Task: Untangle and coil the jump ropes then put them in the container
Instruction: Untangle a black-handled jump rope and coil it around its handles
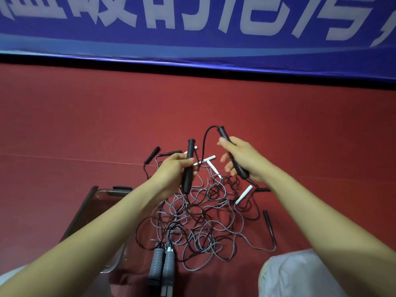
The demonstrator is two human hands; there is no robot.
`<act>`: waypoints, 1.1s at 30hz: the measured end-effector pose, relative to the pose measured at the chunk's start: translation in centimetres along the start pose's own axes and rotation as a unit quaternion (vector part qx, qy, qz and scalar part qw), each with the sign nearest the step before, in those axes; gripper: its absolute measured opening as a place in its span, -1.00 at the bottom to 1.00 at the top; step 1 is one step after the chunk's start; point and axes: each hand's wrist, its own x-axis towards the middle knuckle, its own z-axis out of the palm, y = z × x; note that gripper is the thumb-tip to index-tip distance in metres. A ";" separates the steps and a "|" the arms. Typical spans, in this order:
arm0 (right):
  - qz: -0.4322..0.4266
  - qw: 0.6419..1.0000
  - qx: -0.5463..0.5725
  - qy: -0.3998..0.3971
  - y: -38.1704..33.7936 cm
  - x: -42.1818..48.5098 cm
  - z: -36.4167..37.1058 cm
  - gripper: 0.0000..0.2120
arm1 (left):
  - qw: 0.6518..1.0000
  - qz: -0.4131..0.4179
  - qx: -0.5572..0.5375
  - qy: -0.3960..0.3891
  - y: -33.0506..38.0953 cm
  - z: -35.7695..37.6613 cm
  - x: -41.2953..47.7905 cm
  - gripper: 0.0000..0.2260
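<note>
The left hand (177,168) is curled round a black handle (188,168) held about upright. The right hand (240,159) holds a second black handle (232,155) tilted across its palm, thumb on it and fingers loosely bent. A black cord (205,139) arcs from the top of that second handle down into the gap between the hands.

Both handles are raised above the tangle (203,215), a heap of black and grey cords on the red floor (85,125). White handles (243,195), grey handles (162,269) and more black ones lie in and around it.

This looks like the untangling step, early on, with one rope's two ends apparently in hand. I cannot tell for sure that both handles belong to one rope. The next move probably calls for lifting and drawing that cord free without tightening the loops crossing it, then coiling it.

The container (92,202), a clear box, sits just left of the tangle, partly behind the left arm. No rope shows in the part that is visible.
</note>
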 end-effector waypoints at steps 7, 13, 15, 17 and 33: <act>0.025 0.999 0.047 0.002 -0.1 -0.2 1.0 -0.71 | 0.998 0.012 -0.050 -0.029 0.3 0.1 -0.2 -0.86; -0.008 0.997 0.082 -0.014 -0.1 -0.2 2.7 -0.81 | 0.998 0.040 -0.054 0.017 0.3 0.6 -0.5 -0.76; 0.003 0.992 0.126 -0.028 0.1 -0.1 3.2 -0.82 | 0.998 0.042 -0.053 0.009 0.4 0.9 -0.9 -0.79; 0.016 0.986 0.163 -0.043 0.4 0.0 3.6 -0.81 | 0.997 0.040 -0.063 -0.005 0.4 1.1 -1.0 -0.77; 0.017 0.982 0.184 -0.051 0.0 -0.4 4.0 -0.94 | 0.992 0.089 0.053 0.075 -0.4 0.7 -0.1 -0.81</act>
